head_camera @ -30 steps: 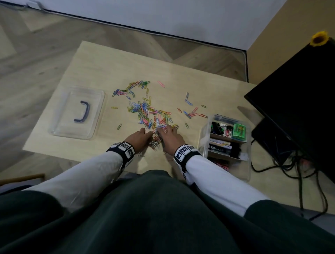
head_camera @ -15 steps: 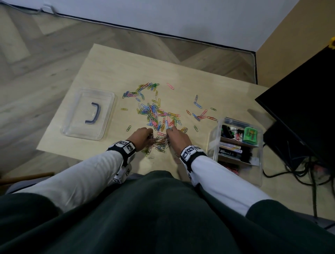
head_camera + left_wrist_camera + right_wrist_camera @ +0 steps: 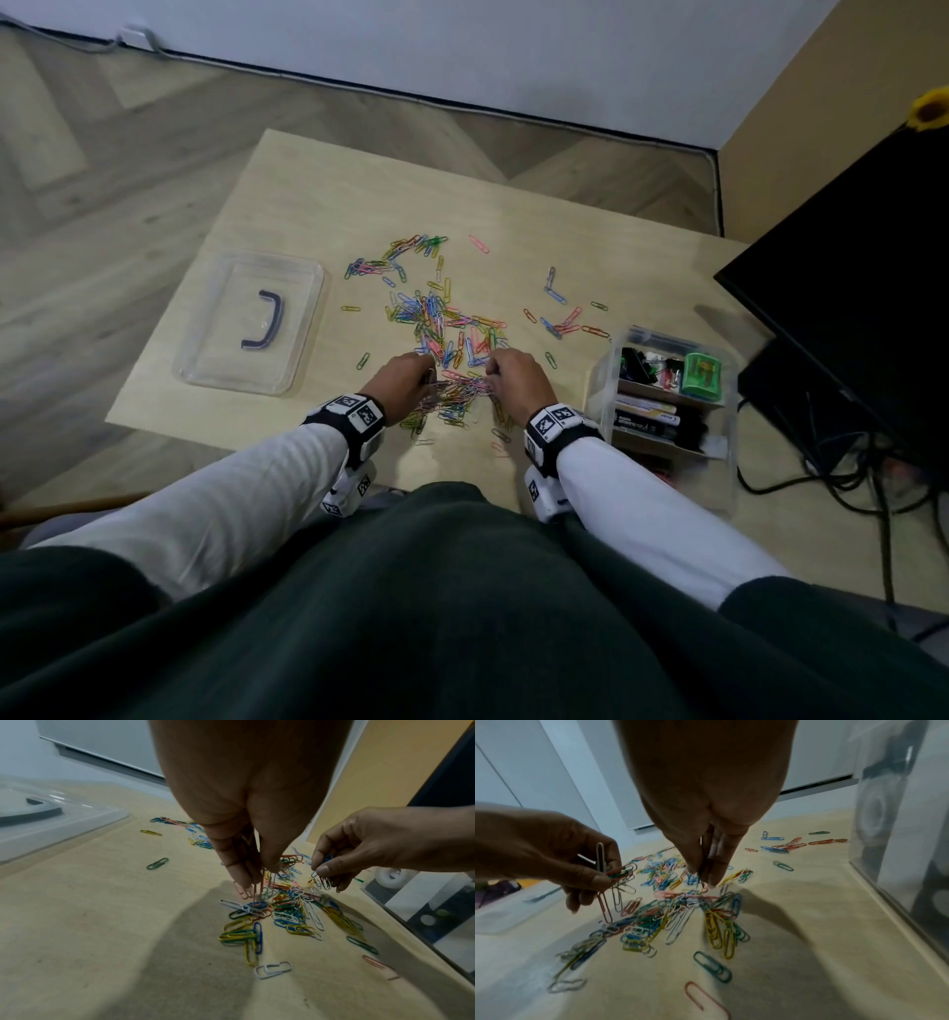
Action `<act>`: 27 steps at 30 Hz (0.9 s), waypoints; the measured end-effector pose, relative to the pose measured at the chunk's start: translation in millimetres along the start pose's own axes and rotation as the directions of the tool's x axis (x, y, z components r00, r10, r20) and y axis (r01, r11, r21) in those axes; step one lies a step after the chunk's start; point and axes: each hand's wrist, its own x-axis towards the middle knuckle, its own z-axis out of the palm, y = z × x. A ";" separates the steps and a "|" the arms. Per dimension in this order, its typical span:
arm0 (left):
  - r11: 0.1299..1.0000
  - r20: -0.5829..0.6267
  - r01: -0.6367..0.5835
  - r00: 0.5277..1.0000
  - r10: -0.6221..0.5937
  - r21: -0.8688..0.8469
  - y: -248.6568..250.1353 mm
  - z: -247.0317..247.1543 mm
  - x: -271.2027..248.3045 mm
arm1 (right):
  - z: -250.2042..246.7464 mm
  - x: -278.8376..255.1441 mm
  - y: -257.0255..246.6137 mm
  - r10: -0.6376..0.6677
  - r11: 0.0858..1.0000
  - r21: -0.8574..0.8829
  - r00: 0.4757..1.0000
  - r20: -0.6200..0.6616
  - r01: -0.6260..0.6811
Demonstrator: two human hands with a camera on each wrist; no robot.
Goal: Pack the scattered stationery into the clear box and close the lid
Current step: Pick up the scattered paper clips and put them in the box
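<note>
Several coloured paper clips point(image 3: 441, 318) lie scattered over the middle of the wooden table point(image 3: 318, 205), with a denser heap point(image 3: 457, 395) between my two hands. My left hand point(image 3: 405, 377) pinches a small bunch of paper clips point(image 3: 614, 876) just above the heap. My right hand point(image 3: 513, 377) pinches a few clips point(image 3: 324, 880) on the heap's right side. The clear box point(image 3: 662, 406), open and holding stationery, stands right of my right hand. Its clear lid point(image 3: 251, 321) with a dark handle lies flat at the table's left.
A black monitor point(image 3: 862, 288) and dark cables point(image 3: 842, 483) sit at the right, beyond the box. A green sharpener point(image 3: 702, 374) and binder clips lie in the box's top section. The table's near edge runs just below my wrists.
Both hands drew clips toward the near edge and now lift small pinched bunches from the heap. The head camera view shifted slightly.
</note>
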 end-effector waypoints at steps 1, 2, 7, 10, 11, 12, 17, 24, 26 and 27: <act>1.000 0.001 -0.001 1.000 0.001 0.001 2.0 -0.1 -1.0 | -1.6 -1.4 1.1 0.004 1.000 0.031 1.000 -0.017 -0.003; 1.000 0.000 -0.002 1.000 0.002 0.000 4.2 -0.1 -2.0 | -3.9 -3.0 1.8 0.006 0.998 0.061 0.999 -0.034 -0.004; 0.999 -0.011 -0.015 1.000 0.014 -0.031 20.9 -3.3 -8.3 | -22.3 -15.4 4.8 0.014 0.985 0.172 0.992 -0.124 0.007; 0.998 0.003 -0.040 0.999 0.041 -0.050 38.8 -5.2 -13.1 | -38.0 -24.8 11.4 0.044 0.966 0.260 0.985 -0.165 0.000; 0.997 0.004 -0.053 0.999 0.053 -0.056 46.6 -5.1 -14.3 | -43.6 -28.9 15.0 0.050 0.956 0.292 0.984 -0.174 0.003; 0.996 0.002 -0.067 0.998 0.068 -0.062 54.8 -4.6 -15.3 | -49.5 -33.5 18.8 0.053 0.945 0.326 0.983 -0.178 0.008; 0.978 -0.007 -0.165 0.986 0.166 -0.126 99.6 -2.7 -16.6 | -75.5 -60.1 40.4 0.112 0.880 0.475 0.974 -0.199 -0.004; 0.944 -0.005 -0.278 0.960 0.281 -0.180 169.9 5.6 -21.0 | -112.0 -108.2 82.3 0.172 0.810 0.585 0.967 -0.189 -0.029; 0.931 0.018 -0.317 0.945 0.325 -0.184 189.7 13.1 -22.4 | -119.3 -120.3 97.0 0.192 0.814 0.579 0.964 -0.184 -0.051; 0.923 0.028 -0.341 0.936 0.351 -0.179 199.0 17.8 -22.8 | -123.0 -126.9 103.5 0.200 0.821 0.568 0.963 -0.183 -0.062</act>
